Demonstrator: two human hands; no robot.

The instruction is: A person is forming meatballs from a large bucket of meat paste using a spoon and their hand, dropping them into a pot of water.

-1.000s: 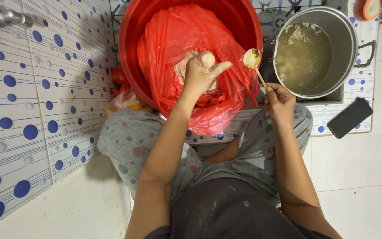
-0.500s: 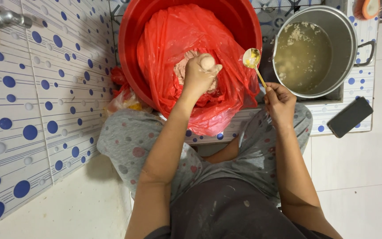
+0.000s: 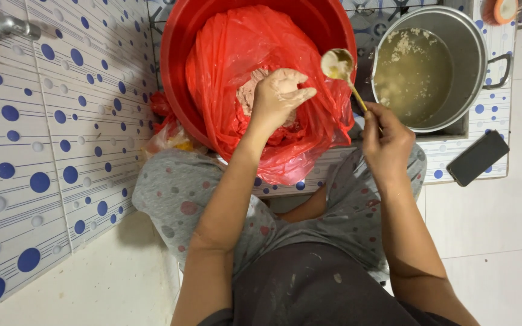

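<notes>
My left hand (image 3: pixel 278 96) is smeared with pale paste and closed around a lump of pinkish paste (image 3: pixel 250 92) inside a red plastic bag (image 3: pixel 243 54). The bag lines a big red basin (image 3: pixel 179 42). My right hand (image 3: pixel 385 142) grips the handle of a metal spoon (image 3: pixel 338 63), whose bowl is raised beside the left hand, over the bag's right edge. A steel pot (image 3: pixel 475 48) of cloudy broth with pale floating bits stands just right of the spoon.
A black phone (image 3: pixel 477 157) lies on the dotted tile ledge, right of my knee. A blue-dotted tiled wall (image 3: pixel 43 157) runs along the left, with a metal tap (image 3: pixel 4 25) at the top left. A red lid (image 3: pixel 504 9) sits at the top right.
My left hand has curled tighter over the paste in the bag. The spoon has stayed raised in my right hand, nearly still.
</notes>
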